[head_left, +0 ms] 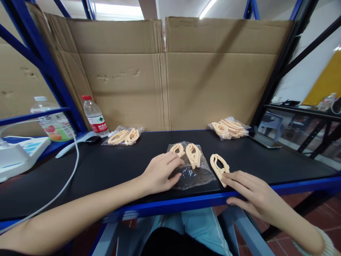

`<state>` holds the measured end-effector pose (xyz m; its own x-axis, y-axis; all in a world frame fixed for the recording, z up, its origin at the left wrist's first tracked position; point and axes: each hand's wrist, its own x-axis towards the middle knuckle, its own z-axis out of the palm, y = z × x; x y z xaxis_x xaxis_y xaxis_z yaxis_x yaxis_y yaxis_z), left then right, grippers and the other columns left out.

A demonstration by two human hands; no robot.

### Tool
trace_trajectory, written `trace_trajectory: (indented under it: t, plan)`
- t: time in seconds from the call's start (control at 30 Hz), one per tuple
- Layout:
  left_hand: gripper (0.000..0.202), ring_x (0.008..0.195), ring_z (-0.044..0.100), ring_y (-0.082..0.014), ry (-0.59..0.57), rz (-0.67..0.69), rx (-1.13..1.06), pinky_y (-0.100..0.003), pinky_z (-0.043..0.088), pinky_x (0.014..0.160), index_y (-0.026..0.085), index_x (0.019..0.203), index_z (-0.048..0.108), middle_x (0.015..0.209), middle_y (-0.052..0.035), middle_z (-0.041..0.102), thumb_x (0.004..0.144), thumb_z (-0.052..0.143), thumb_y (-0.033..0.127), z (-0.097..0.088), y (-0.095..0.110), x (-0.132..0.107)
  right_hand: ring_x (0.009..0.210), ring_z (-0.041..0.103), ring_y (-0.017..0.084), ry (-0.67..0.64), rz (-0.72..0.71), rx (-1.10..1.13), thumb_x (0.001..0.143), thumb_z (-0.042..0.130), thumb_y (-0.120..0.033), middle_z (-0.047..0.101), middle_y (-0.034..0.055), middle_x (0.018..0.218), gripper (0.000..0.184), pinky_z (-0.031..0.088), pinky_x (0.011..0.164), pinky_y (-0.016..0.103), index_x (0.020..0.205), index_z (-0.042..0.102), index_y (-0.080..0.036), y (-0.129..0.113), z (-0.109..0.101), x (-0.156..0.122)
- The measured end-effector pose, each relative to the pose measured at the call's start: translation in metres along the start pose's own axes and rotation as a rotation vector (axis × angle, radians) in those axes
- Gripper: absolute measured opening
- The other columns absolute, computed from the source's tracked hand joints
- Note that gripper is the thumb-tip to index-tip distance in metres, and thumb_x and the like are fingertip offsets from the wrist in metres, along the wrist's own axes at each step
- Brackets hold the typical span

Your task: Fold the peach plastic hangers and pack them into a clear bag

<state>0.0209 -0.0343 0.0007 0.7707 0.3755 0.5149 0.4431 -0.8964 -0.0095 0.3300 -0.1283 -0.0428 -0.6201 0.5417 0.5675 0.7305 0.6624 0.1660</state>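
A clear plastic bag (190, 179) lies near the table's front edge with cream looped plastic pieces (193, 155) in its far end. My left hand (162, 172) rests over the bag's left side, fingers slightly bent and thumb apart, partly covering one piece. To the right of the bag, a single loose cream looped plastic piece (215, 163) lies on the table. The fingertips of my right hand (252, 193) touch its near end. The right thumb is held apart from it, by the table edge.
Bagged cream pieces lie at the back left (124, 136) and back right (229, 128). A red-capped water bottle (95, 117) stands left, near a white power strip (23, 156) and cable (76, 160). A flat dark device (265, 138) lies right. Cardboard (128, 78) walls the back.
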Motion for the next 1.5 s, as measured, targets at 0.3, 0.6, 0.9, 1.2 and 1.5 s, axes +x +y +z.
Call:
trace_trajectory:
  t: [0.3,0.6,0.9,1.2,1.5]
  plan:
    - [0.024,0.080,0.053,-0.0149,0.035,0.084,0.050,-0.025,0.044,0.067,0.017,0.074,0.053,0.088,-0.0033,0.060,0.073,0.040,-0.003,-0.002,-0.010,-0.003,0.092,0.067,0.024,0.259,-0.178,-0.093,0.091,0.044,-0.002,0.070,0.0143,0.103,0.037,0.056,0.073,0.037,0.124,0.056,-0.012,-0.004,0.003,0.000]
    - [0.030,0.088,0.059,-0.0172,0.198,0.205,0.042,-0.032,0.053,0.077,0.015,0.103,0.060,0.101,-0.0078,0.067,0.083,0.044,0.000,0.001,-0.013,-0.002,0.094,0.066,0.024,0.447,0.060,-0.102,0.092,0.050,-0.015,0.070,0.0070,0.106,0.035,0.055,0.085,0.036,0.125,0.059,-0.021,-0.037,-0.047,0.026]
    - [0.049,0.110,0.060,-0.0194,0.158,0.037,0.035,-0.032,0.056,0.085,0.018,0.126,0.050,0.130,-0.0089,0.055,0.080,0.044,0.004,0.004,-0.011,-0.005,0.067,0.063,0.021,0.255,-0.327,-0.299,0.087,0.046,-0.005,0.068,0.0132,0.076,0.020,0.052,0.059,0.033,0.085,0.066,-0.007,-0.077,-0.013,0.103]
    - [0.053,0.111,0.060,-0.0194,0.118,0.060,-0.021,-0.031,0.055,0.085,0.018,0.128,0.047,0.130,-0.0108,0.053,0.078,0.040,0.001,0.003,-0.010,-0.004,0.066,0.064,0.024,-0.183,-0.037,-0.480,0.081,0.049,0.001,0.067,0.0178,0.081,0.024,0.051,0.049,0.030,0.100,0.064,-0.002,-0.051,0.044,0.145]
    - [0.030,0.064,0.056,-0.0109,0.053,-0.114,-0.119,-0.022,0.047,0.062,0.018,0.103,0.054,0.085,-0.0013,0.061,0.078,0.043,0.006,-0.027,-0.026,-0.010,0.097,0.062,0.021,0.082,0.086,0.075,0.091,0.043,-0.010,0.064,0.0118,0.106,0.027,0.053,0.084,0.036,0.113,0.059,-0.016,-0.017,-0.031,0.078]
